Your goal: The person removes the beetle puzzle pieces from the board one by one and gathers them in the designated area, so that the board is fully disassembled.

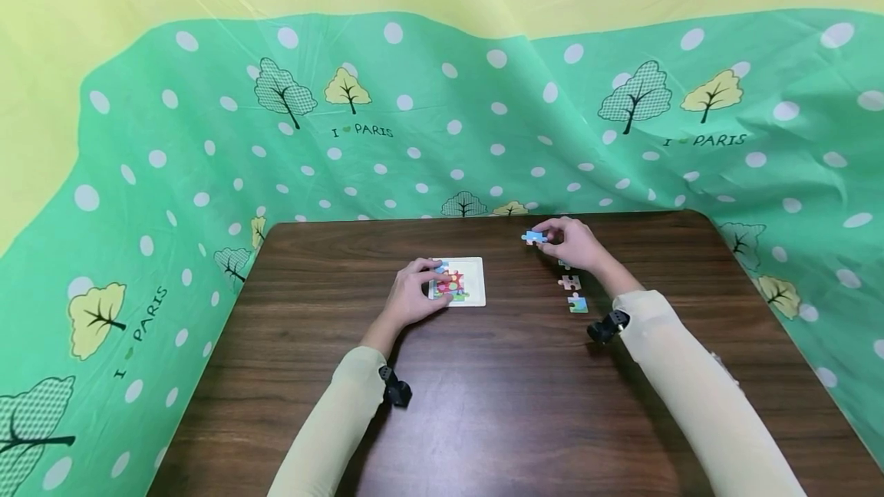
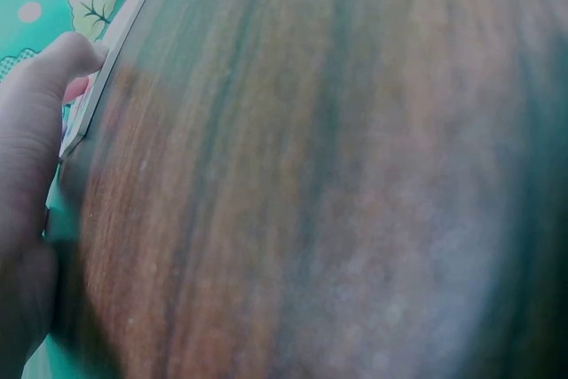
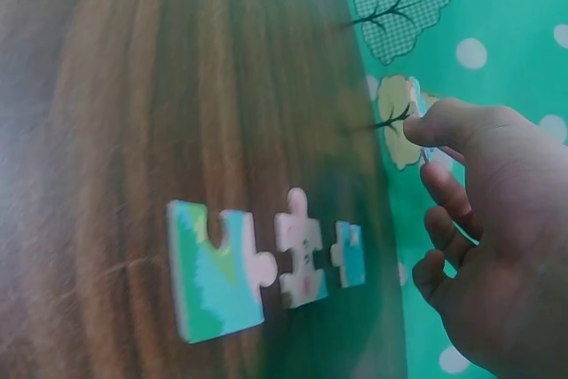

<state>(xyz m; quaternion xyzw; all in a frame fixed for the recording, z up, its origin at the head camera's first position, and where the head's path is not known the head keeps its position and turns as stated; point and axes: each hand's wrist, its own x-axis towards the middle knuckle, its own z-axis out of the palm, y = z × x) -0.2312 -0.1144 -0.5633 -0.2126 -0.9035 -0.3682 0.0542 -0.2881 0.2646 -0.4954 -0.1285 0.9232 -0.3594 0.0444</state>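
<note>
My right hand (image 1: 576, 245) pinches a blue and pink jigsaw piece (image 1: 534, 238) between thumb and fingers, raised near the table's far edge. Only a thin edge of that piece (image 3: 414, 95) shows past the thumb in the right wrist view. A white-framed puzzle board (image 1: 474, 261) lies left of it, with a partly assembled picture of red, blue and green pieces. My left hand (image 1: 413, 291) rests on the board's left side, fingers spread over the picture and thumb by the near edge. In the left wrist view, the thumb (image 2: 80, 55) lies across the board's rim (image 2: 120, 46).
Loose jigsaw pieces lie in a column below my right hand: a green and blue one (image 3: 213, 272), a pink one (image 3: 300, 250) and a small blue one (image 3: 351, 253). The brown wooden table (image 1: 497, 397) meets a green dotted cloth (image 1: 428, 121) at the back and sides.
</note>
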